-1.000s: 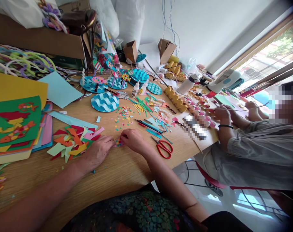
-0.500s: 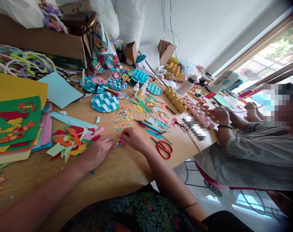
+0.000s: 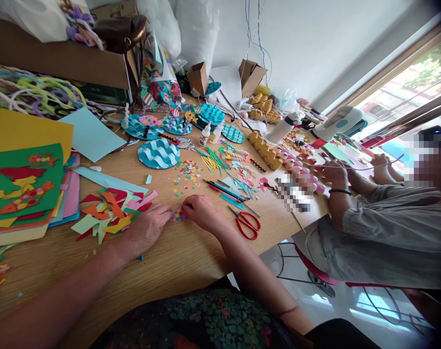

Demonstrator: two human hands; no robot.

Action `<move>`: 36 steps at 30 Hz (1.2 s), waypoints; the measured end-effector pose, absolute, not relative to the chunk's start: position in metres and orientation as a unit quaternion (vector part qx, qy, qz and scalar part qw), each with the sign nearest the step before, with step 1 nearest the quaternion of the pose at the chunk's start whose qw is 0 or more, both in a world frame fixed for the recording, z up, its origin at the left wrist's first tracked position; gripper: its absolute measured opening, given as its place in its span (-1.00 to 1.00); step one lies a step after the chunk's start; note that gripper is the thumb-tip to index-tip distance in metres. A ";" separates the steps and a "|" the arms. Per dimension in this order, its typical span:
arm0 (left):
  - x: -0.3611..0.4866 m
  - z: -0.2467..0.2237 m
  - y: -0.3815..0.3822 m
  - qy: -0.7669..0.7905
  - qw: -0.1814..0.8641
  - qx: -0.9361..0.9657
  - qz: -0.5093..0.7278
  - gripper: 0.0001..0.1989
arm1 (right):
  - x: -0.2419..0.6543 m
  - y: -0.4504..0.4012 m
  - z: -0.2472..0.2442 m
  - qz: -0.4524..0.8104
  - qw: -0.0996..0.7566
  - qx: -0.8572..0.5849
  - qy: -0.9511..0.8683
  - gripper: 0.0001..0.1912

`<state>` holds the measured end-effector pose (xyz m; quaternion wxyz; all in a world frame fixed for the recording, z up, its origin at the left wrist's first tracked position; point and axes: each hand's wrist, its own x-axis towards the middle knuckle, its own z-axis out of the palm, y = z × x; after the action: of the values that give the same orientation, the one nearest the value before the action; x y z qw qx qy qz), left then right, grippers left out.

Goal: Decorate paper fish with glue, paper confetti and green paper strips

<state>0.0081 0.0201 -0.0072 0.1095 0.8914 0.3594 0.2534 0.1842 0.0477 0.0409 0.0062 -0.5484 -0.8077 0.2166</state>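
A small pink paper fish with coloured dots [image 3: 179, 214] lies on the table between my hands, partly covered by fingers. My left hand [image 3: 151, 227] pinches its left end, fingers closed. My right hand [image 3: 202, 212] is bent over its right side with fingertips pressed together on it; whether a tiny dot sits in them is hidden. Just beyond lie scattered coloured paper dots [image 3: 189, 168]. Pencils [image 3: 226, 191] and red-handled scissors [image 3: 248, 225] rest to the right of my right hand. Cut paper scraps [image 3: 109, 211] are heaped beside my left hand.
Blue wavy-patterned discs [image 3: 158, 154] and glue bottles [image 3: 204, 135] stand farther back. Stacked coloured paper [image 3: 24, 189] is at the left. On the right sits another person in a grey top [image 3: 380, 228], hands on the table near egg-carton strips [image 3: 266, 151].
My right hand has shifted slightly over the pink fish, its fingers lower and closer to the paper. My left hand stays at the fish's left end.
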 end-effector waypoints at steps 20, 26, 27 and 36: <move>0.008 -0.006 0.020 0.370 0.107 0.892 0.235 -0.70 | 0.197 0.050 0.044 0.225 0.071 -0.557 -0.797 -0.79; 0.006 -0.002 0.021 0.371 0.113 0.895 0.218 -0.68 | 0.209 0.045 0.036 0.220 0.099 -0.541 -0.806 -0.81; 0.006 -0.002 0.022 0.367 0.108 0.898 0.218 -0.67 | 0.211 0.043 0.034 0.216 0.108 -0.535 -0.809 -0.80; 0.011 0.008 0.030 0.350 0.114 0.904 0.220 -0.61 | 0.217 0.036 0.019 0.203 0.157 -0.504 -0.825 -0.76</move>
<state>0.0109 0.0298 0.0076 0.1140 0.9036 0.3497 0.2196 0.2168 0.0360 0.0187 0.1572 -0.5041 -0.8246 0.2029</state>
